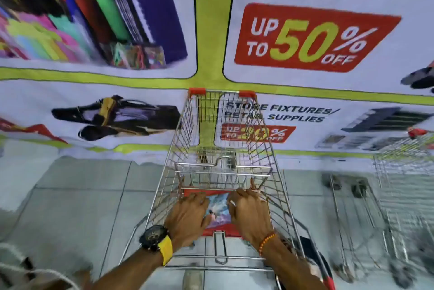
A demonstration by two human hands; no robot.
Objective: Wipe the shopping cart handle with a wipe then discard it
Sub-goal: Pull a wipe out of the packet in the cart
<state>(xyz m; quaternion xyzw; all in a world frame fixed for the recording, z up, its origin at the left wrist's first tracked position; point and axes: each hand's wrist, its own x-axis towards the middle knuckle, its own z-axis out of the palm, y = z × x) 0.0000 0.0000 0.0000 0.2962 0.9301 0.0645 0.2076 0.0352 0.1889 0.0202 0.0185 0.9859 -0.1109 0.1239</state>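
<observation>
A large printed banner [317, 38] reading "UP TO 50% OFF" covers the wall just ahead of the wire shopping cart [218, 148], whose front rim carries red corner caps. A second cart [404, 172] stands to the right, blurred. The floor [82, 195] is pale tile. The left hand [187, 215], with a black watch on a yellow strap [156, 239] at the wrist, and the right hand [250, 212], with an orange bead bracelet [266, 241], both press down on a blue and white wipes packet [217, 207] lying on the red child-seat flap inside the cart. Each grip is curled over a packet edge, apparently grasping it, though blur hides the fingertips. The cart's handle is barely visible; only a red end [330, 284] shows at the bottom right.
</observation>
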